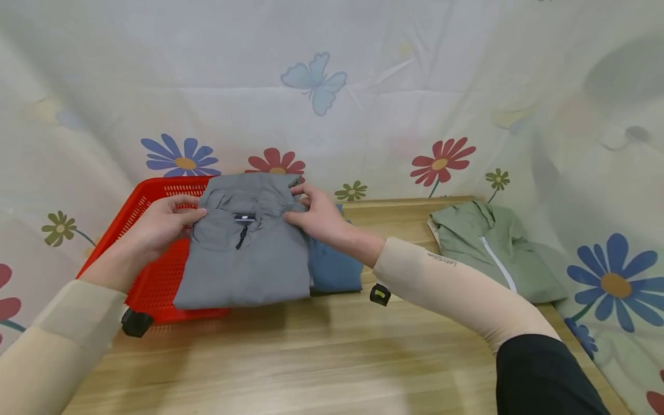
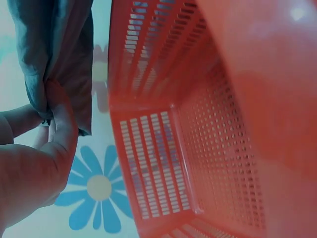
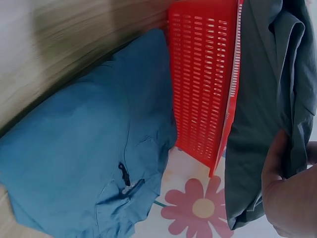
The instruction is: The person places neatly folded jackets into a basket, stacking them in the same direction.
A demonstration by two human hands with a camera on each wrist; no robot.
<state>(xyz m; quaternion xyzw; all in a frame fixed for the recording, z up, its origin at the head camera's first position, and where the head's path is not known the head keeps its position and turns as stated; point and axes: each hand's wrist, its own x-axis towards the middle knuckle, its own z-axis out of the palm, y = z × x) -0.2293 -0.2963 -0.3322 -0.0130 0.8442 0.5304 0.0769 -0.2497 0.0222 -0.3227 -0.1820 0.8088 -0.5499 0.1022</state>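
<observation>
Wooden table [image 1: 332,357]: both hands grip folded grey jacket [image 1: 249,253] over red basket [image 1: 155,276].

Small dark lettering runs along the pale sleeve [image 1: 451,276] on the right forearm, too small to make out.

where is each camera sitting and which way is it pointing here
Head: worn high, looking forward and down at the wooden table; both hands and sleeved forearms show, left hand and right hand holding the folded grey jacket.
Left wrist: beside the left hand, facing into the red basket; thumb shows.
Right wrist: beside the right hand, facing the blue garment; thumb shows.
Shared: basket and grey jacket.
</observation>
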